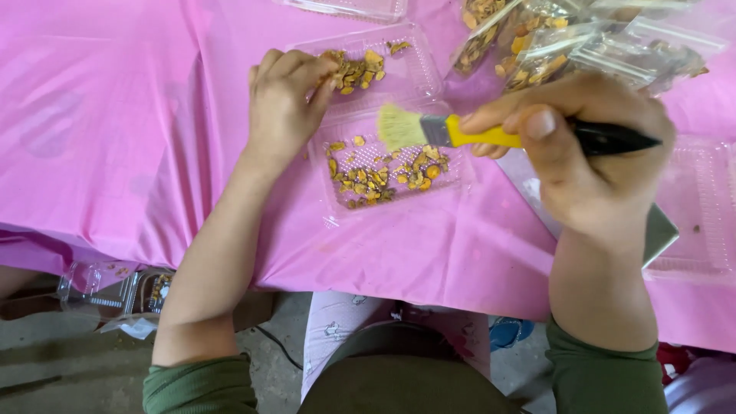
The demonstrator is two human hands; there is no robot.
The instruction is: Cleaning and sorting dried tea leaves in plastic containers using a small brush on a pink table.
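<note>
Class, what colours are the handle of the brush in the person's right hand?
The brush handle is yellow near the bristles and black at the far end, seen in the head view.
</note>
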